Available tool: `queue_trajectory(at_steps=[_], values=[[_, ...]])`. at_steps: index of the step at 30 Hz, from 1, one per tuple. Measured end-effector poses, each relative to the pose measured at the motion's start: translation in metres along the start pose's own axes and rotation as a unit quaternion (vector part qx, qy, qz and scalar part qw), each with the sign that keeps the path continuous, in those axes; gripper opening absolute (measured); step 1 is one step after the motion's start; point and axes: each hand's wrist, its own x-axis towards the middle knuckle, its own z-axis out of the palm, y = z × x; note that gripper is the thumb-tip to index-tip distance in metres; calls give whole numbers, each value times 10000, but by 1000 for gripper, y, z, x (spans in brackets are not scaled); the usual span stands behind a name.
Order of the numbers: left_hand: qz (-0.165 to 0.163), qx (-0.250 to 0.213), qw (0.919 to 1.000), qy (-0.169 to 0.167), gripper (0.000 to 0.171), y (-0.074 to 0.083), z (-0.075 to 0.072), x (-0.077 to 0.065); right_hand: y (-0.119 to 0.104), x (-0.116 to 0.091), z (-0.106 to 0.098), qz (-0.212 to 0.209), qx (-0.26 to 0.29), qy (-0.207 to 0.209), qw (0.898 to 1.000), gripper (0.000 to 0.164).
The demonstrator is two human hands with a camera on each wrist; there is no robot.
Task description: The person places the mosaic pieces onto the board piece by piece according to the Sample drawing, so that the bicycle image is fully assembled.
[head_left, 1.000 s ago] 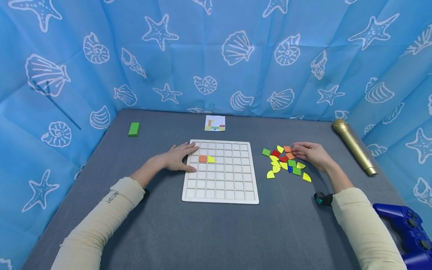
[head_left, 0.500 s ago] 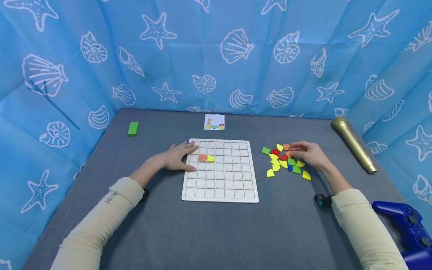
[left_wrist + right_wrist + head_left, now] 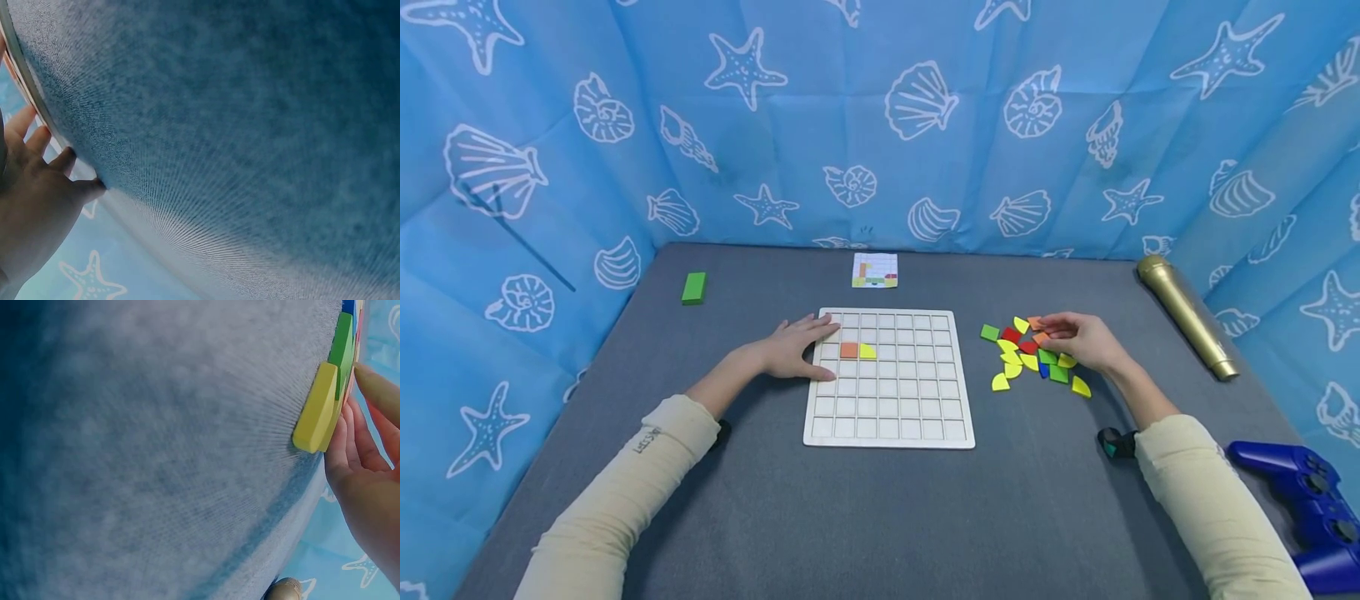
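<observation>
My left hand [image 3: 790,346] rests, fingers spread, on the left edge of a white gridded board [image 3: 887,417]. In the board's cells beside it lie an orange square tile [image 3: 849,350] and a yellow quarter-round tile [image 3: 867,352]. My right hand [image 3: 1086,337] is over the far right side of a loose pile of tiles, thumb and fingers apart, with fingertips right at an orange square tile [image 3: 1040,337]. The right wrist view shows the thumb and fingers beside the pile, with a yellow tile [image 3: 315,412] and a green tile [image 3: 340,350] nearest.
Behind the board lies a small printed card [image 3: 875,271] with a coloured pattern. A green block [image 3: 694,287] sits at the far left. On the right are a gold microphone [image 3: 1187,317] and a blue game controller [image 3: 1292,500]. A blue shell-patterned curtain [image 3: 850,125] surrounds the table.
My right hand has shifted slightly left over the orange tiles, its thumb coming nearer one of them. The left hand stays on the board, and the tiles on the board are unchanged.
</observation>
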Motion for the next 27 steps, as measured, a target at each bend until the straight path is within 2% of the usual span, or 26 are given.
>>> queue_trajectory(at_steps=[5, 13, 27], values=[[-27, 14, 10000, -10, 90, 1, 0, 0, 1, 2, 0, -155, -222, 77, 9996, 44], [-76, 29, 10000, -20, 90, 2, 0, 0, 2, 3, 1, -124, -309, 153, 9993, 46], [-113, 41, 9999, -38, 90, 4, -1, -1, 3, 3, -2, 238, -334, 117, 9991, 47]])
